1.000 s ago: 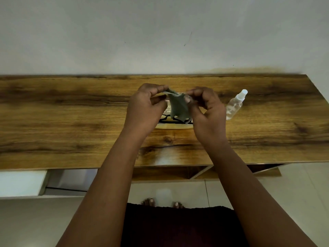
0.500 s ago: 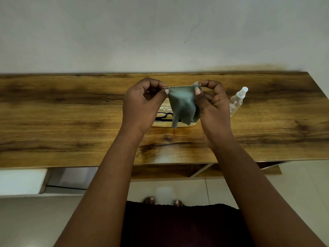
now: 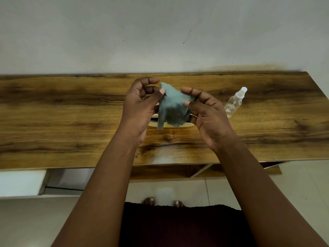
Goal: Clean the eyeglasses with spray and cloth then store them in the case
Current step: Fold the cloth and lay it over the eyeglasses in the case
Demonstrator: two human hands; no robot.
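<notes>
A grey-green cleaning cloth [image 3: 171, 106] with zigzag edges hangs spread between both hands above the wooden table [image 3: 71, 111]. My left hand [image 3: 140, 106] pinches its left corner between thumb and finger. My right hand [image 3: 206, 114] pinches its right edge, palm turned toward me. Under the cloth lies a cream open case [image 3: 185, 125], mostly hidden, with a dark sliver of the black eyeglasses [image 3: 154, 119] showing at its left end. A clear spray bottle [image 3: 234, 102] with a white cap lies on the table to the right of my right hand.
A pale wall runs behind the table's far edge. Below the near edge there are a lower wooden shelf [image 3: 170, 171] and a white cabinet front [image 3: 19, 182] at the left. My feet stand on pale floor tiles.
The cloth has been pulled from a bunched fold into a spread sheet between the hands. My right hand has turned palm-up and shifted its pinch lower on the cloth's right edge.
</notes>
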